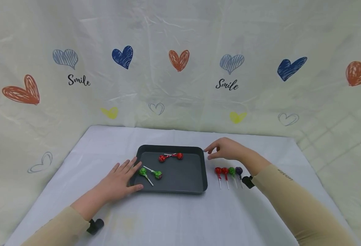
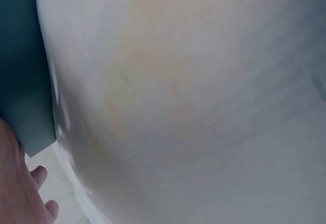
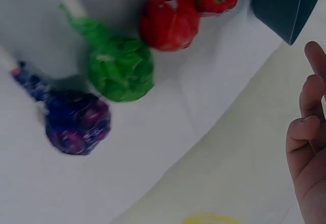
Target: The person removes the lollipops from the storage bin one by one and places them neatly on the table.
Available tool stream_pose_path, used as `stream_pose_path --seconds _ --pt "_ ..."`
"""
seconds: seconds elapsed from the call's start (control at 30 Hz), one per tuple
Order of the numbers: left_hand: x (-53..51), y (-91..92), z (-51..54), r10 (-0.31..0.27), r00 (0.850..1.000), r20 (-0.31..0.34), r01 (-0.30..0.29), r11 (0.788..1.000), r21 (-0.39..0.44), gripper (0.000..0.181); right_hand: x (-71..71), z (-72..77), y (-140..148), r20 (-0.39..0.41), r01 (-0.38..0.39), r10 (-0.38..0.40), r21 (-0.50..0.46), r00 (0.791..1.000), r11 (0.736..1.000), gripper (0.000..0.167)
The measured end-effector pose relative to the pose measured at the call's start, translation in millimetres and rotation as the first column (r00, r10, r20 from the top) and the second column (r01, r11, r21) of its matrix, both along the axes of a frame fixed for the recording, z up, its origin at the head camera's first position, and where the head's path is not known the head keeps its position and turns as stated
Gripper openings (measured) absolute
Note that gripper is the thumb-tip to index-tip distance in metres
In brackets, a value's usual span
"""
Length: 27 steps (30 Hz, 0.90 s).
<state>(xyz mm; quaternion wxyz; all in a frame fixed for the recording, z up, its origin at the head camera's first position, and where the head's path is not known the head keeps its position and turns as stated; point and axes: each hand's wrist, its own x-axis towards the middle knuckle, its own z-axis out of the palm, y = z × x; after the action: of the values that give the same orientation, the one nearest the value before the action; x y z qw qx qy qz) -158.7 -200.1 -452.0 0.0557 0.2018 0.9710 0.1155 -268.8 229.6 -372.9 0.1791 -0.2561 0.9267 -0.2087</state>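
A dark grey tray [image 1: 177, 176] lies on the white-covered table. Across its left rim spreads my left hand [image 1: 119, 181], fingers straight, thumb along the near left corner. Two green-wrapped lollipops [image 1: 143, 171] sit inside beside that hand, and two red lollipops [image 1: 179, 156] lie near the far side, their sticks crossing. At the far right corner, my right hand [image 1: 228, 149] hovers or touches lightly, fingers loosely bent and holding nothing. Below it, right of the tray, a row holds two red lollipops [image 1: 218, 170], a green lollipop [image 3: 121, 68] and a dark purple lollipop [image 3: 78, 122].
Behind the table hangs a pale sheet [image 1: 196, 95] printed with hearts and "Smile". The white tablecloth [image 1: 180, 218] has a faint yellowish stain near the left forearm. A black wrist camera [image 1: 95, 226] sits under the left wrist, another [image 1: 248, 181] under the right.
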Motion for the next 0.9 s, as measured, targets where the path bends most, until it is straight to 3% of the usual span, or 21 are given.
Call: stream_pose_path --seconds 0.33,0.63,0.9 --pt "-1.3 -1.3 -4.3 -0.001 1.0 0.001 0.001 1.0 -0.008 0.092 -15.8 -0.4 -51.5 -0.052 -0.107 0.109 0.046 0.993 0.993 0.032" --pt "-2.5 -1.8 -6.7 -0.005 1.0 -0.015 0.005 1.0 -0.014 0.091 -28.1 -12.8 -79.6 -0.125 -0.144 0.166 0.173 0.978 0.974 0.032" --pt "-2.1 -1.2 -5.0 0.008 1.0 0.005 -0.008 0.999 -0.033 0.092 -27.6 -17.6 -103.5 -0.178 -0.147 0.204 0.287 0.963 0.947 0.034"
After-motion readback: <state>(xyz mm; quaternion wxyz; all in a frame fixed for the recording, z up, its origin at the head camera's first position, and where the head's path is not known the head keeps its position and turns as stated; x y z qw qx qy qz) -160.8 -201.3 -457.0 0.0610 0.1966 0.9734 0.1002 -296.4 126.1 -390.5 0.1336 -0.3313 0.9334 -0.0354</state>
